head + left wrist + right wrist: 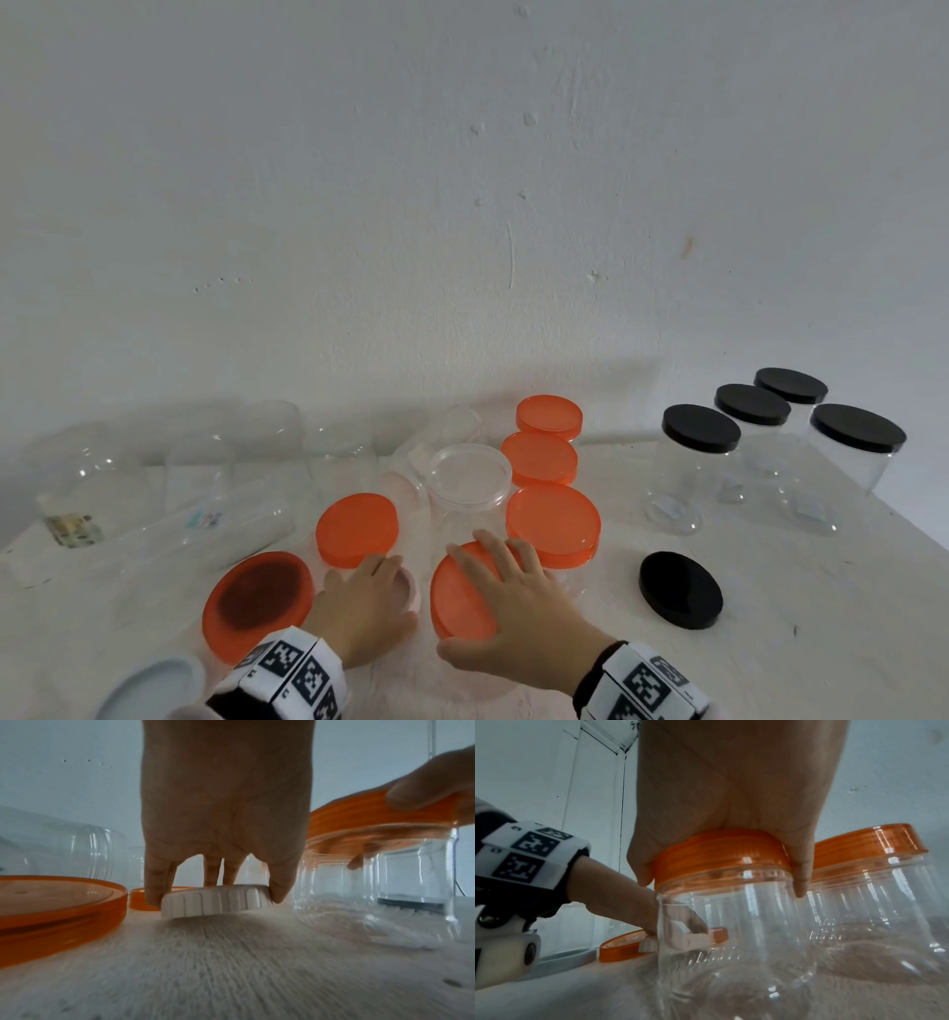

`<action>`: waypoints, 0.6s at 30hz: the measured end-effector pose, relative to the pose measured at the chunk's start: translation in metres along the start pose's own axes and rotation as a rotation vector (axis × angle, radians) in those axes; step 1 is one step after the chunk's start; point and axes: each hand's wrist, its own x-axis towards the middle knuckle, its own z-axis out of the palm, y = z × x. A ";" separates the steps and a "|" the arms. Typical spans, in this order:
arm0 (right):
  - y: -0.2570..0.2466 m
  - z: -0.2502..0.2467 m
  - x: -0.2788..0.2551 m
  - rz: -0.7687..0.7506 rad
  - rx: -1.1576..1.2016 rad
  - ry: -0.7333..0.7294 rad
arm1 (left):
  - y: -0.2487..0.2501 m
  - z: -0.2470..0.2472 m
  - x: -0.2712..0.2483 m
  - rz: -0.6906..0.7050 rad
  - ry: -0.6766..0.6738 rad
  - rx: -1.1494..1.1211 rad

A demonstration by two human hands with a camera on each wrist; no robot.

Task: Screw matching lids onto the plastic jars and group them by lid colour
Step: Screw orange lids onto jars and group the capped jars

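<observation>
Jars with orange lids cluster at the head view's lower centre, black-lidded ones at the right. The right hand (518, 611) has its grip clamped over the orange lid (721, 854) of a clear jar (734, 933) standing on the counter (231, 973). The left hand (226, 811) pinches a small white lid (217, 900), tilted, apparently just lifted at one edge. Nothing braces the jar, so twisting one-handed may spin it, cross-thread the lid, or knock the orange-lidded neighbour (875, 882) just beside it.
</observation>
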 end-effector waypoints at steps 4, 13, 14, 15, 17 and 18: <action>0.000 0.000 -0.001 0.011 -0.015 0.007 | -0.010 0.003 -0.012 0.000 0.050 -0.060; -0.014 -0.011 -0.005 0.059 -0.039 -0.052 | -0.035 0.002 -0.045 -0.029 0.195 -0.214; -0.019 -0.014 -0.004 0.053 -0.064 -0.059 | -0.036 0.003 -0.046 -0.031 0.206 -0.222; -0.024 -0.017 -0.002 0.036 -0.091 -0.066 | -0.037 0.003 -0.047 -0.033 0.216 -0.232; -0.036 -0.025 0.005 -0.011 -0.129 -0.070 | -0.038 0.005 -0.047 -0.039 0.235 -0.256; -0.043 -0.030 0.011 -0.034 -0.138 -0.063 | -0.038 0.007 -0.047 -0.041 0.245 -0.263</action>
